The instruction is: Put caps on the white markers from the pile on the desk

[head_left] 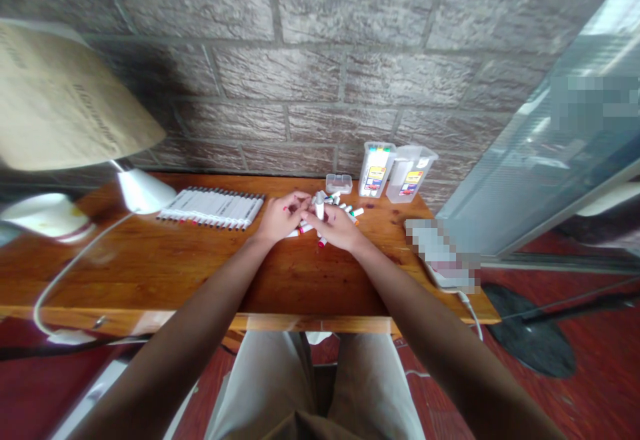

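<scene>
An upright marker [320, 207] stands between the thumb and fingers of the right hand [338, 228], clamped there above the bench [310, 280]. The left hand [281, 217] curls just beside it; its grip cannot be told.

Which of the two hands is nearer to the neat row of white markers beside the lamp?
Left. The left hand is just off the right end of the marker row; the right hand is farther right.

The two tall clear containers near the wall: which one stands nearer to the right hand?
The left container, showing green and blue near its rim; the other container stands farther right, and farther from the right hand.
</scene>
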The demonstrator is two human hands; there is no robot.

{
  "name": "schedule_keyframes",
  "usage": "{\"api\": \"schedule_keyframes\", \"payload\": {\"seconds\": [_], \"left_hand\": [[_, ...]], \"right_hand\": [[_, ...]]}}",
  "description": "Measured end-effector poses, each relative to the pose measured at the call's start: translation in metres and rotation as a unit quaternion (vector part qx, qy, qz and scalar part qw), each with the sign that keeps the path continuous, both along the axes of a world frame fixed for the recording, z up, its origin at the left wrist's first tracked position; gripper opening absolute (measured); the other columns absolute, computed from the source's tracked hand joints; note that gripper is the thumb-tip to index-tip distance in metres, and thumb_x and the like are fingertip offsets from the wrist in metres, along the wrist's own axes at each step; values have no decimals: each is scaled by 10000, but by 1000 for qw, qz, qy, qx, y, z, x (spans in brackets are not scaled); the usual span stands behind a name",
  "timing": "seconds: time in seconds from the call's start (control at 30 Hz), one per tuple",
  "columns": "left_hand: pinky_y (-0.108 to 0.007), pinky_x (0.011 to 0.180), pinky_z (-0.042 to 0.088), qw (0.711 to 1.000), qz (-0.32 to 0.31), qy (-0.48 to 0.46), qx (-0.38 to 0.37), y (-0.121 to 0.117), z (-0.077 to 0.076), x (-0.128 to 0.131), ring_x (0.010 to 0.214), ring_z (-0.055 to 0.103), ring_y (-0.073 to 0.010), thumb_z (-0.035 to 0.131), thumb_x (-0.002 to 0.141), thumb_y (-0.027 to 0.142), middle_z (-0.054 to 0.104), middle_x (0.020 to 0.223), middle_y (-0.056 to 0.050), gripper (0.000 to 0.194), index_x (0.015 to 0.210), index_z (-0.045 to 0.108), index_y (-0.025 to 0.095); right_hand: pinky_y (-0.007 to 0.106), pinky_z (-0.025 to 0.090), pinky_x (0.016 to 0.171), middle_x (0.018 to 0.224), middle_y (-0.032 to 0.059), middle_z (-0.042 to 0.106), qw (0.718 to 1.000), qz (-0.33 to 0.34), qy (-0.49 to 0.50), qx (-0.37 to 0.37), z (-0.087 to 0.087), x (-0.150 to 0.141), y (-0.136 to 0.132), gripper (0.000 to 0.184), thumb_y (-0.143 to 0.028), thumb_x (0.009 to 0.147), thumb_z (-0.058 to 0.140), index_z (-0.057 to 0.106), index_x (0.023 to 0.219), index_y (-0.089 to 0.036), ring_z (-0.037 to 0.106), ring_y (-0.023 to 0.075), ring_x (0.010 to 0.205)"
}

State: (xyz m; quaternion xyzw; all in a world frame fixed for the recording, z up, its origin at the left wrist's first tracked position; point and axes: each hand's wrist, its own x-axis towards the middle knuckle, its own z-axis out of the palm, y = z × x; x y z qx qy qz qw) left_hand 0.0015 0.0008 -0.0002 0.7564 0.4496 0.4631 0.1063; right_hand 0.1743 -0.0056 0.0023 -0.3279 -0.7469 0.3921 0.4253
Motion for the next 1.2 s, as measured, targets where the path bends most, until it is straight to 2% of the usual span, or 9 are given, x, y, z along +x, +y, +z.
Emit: {"api": "schedule_keyframes", "payload": {"seconds": [0.13,0.23,0.43,0.7,0.9,1.1,1.2], "left_hand": [[-240,643,480,1000,-1,-16,-1,0,0,0,657,656,-153,554,895,398,742,764,-30,263,946,700,185],[-240,643,485,1000,-7,-15,-7,0,-2,0,631,651,-147,553,898,396,732,737,-23,259,942,695,184],[-237,648,490,1000,-5,-26,-10,-1,-2,1,636,651,-144,542,908,387,724,719,-14,256,891,703,189],[-225,633,473,1000,-1,-19,-14,-3,0,2,640,648,-138,524,920,407,741,738,-19,306,856,716,177],[-209,608,448,1000,-17,-9,-14,-5,3,2,621,623,-123,530,918,391,738,740,-18,303,855,718,163],[-211,581,435,998,-17,-55,-23,-5,2,3,595,582,-114,532,929,458,699,708,-22,362,860,714,153],[-219,605,452,994,-43,-93,-34,-7,6,3,633,597,-119,502,943,484,710,811,-46,398,964,712,147]], "right_hand": [[243,417,644,733,4,609,998,-56,4,38,5,5,0,406,-579,858,584,631,768,-187,541,144,703],[243,394,618,671,7,582,994,-90,-20,54,10,10,0,450,-594,875,554,607,686,-189,518,144,667],[248,353,601,622,-1,574,989,-78,-68,104,12,17,3,433,-573,887,561,644,699,-192,484,136,610],[232,351,569,610,-3,590,990,-82,-79,89,10,16,5,450,-575,872,578,682,704,-171,484,121,582],[226,388,561,632,6,639,990,-122,-51,57,6,17,9,479,-605,836,602,704,694,-159,524,123,590],[235,432,608,703,7,700,993,-81,-68,44,3,22,12,403,-556,835,638,762,838,-173,592,140,640],[243,426,619,739,19,710,990,-92,-94,59,0,21,13,335,-497,808,700,763,851,-171,609,150,667]]}}
